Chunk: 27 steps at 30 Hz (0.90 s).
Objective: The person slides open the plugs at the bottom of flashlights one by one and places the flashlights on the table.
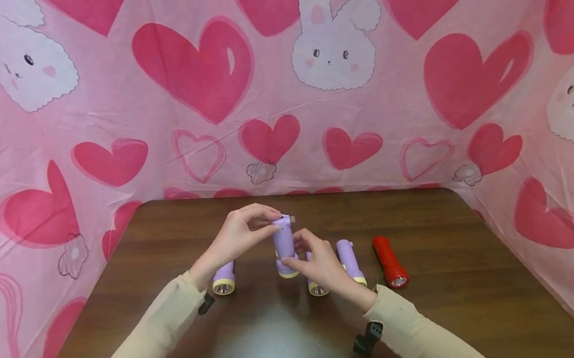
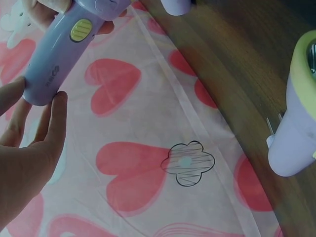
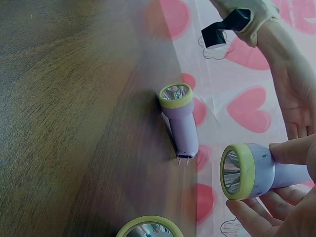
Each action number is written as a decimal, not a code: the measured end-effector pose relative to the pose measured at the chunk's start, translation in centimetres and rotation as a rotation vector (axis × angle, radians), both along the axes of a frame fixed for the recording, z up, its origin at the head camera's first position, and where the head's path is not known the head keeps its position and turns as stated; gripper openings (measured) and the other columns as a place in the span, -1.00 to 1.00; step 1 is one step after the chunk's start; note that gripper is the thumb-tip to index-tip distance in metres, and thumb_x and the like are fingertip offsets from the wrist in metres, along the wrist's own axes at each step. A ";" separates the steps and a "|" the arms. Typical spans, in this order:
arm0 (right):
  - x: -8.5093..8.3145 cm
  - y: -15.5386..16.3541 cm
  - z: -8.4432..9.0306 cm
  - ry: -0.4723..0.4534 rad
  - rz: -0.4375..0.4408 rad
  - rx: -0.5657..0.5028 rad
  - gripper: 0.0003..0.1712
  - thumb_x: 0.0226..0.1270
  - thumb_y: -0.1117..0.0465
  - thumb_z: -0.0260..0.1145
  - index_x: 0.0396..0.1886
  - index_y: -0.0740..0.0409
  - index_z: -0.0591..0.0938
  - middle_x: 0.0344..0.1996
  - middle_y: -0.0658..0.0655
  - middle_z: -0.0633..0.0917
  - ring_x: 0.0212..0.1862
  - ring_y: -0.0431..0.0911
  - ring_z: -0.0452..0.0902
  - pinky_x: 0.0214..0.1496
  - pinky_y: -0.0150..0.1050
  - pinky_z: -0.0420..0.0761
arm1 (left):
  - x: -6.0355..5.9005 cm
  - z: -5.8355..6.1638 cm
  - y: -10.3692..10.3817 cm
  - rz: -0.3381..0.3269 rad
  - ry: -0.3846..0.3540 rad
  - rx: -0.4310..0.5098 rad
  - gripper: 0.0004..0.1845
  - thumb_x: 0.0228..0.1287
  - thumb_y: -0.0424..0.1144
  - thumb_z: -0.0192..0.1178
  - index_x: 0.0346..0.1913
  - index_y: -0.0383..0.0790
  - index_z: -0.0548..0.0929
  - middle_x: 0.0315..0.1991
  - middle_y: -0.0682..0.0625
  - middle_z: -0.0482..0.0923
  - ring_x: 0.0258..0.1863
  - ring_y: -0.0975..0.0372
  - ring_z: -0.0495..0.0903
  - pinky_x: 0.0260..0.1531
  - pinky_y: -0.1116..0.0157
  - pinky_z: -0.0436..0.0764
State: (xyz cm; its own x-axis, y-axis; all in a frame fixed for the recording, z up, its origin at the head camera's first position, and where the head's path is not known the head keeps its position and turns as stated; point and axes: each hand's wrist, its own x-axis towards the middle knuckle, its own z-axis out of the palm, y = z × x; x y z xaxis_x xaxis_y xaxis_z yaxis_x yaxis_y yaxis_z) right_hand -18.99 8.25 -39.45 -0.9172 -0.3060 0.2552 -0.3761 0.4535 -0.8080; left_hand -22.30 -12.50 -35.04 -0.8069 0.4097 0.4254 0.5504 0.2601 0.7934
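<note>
Both hands hold one purple flashlight [image 1: 283,238] with a pale yellow rim, raised over the table with its lens end down. At the tail end, the fingertips and thumb of my left hand [image 1: 244,232] pinch the body; metal plug prongs [image 1: 292,219] stick out there. My right hand [image 1: 324,263] grips the head end, thumb on one side and fingers on the other. A yellow ridged switch [image 2: 81,30] shows on the body in the left wrist view. The right wrist view shows the reflector [image 3: 231,171] inside the yellow rim.
On the brown wooden table [image 1: 263,337] lie a purple flashlight [image 1: 223,279] at left, two more purple flashlights, one [image 1: 318,288] partly behind the right hand and one [image 1: 349,258] beside it, and a red flashlight [image 1: 391,263] farthest right. Pink heart-printed cloth [image 1: 301,117] surrounds the table.
</note>
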 end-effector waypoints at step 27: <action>0.0 -0.3 0.2 -0.005 -0.012 0.005 -0.62 0.15 0.19 0.52 -0.09 0.15 0.58 -0.13 0.19 0.77 -0.08 0.03 0.74 0.02 -0.01 0.71 | 0.0 -0.2 0.0 0.015 -0.001 -0.031 -0.76 0.24 -0.29 0.37 -0.04 -0.24 0.71 -0.04 -0.13 0.74 -0.09 0.09 0.73 0.02 0.11 0.70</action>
State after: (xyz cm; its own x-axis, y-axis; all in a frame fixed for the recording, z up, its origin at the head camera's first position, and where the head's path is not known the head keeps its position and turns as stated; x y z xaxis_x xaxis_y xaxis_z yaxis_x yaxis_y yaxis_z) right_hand -18.99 7.92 -39.24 -0.9221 -0.2962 0.2490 -0.3664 0.4617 -0.8078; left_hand -22.32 -12.48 -35.22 -0.8134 0.4108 0.4118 0.5455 0.2930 0.7852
